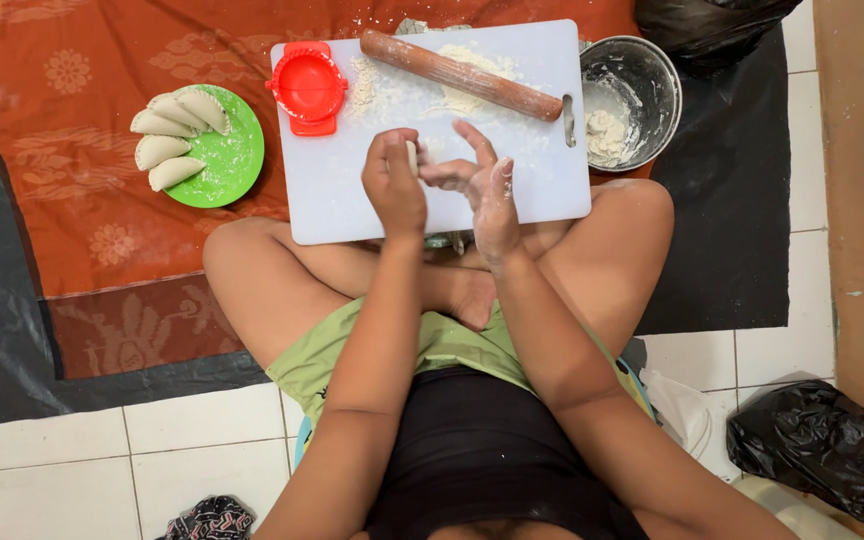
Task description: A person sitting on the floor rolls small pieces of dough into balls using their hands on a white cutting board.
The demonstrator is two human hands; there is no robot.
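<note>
My left hand point(393, 183) is closed around a small pale piece of dough point(412, 153) above a white cutting board point(332, 195). My right hand point(482, 180), dusted with flour, has its fingers spread and touches the dough from the right. A wooden rolling pin point(462, 75) lies across the floured far part of the board. A red dumpling press point(308, 88) sits on the board's far left corner. I sit cross-legged on the floor behind the board.
A green plate point(237, 160) at the left holds several folded raw dumplings point(174, 135). A metal bowl point(642, 85) with dough point(606, 133) stands at the right. An orange patterned cloth point(102, 210) and black sheeting point(732, 230) cover the tiled floor. Black plastic bags point(812, 450) lie at the right.
</note>
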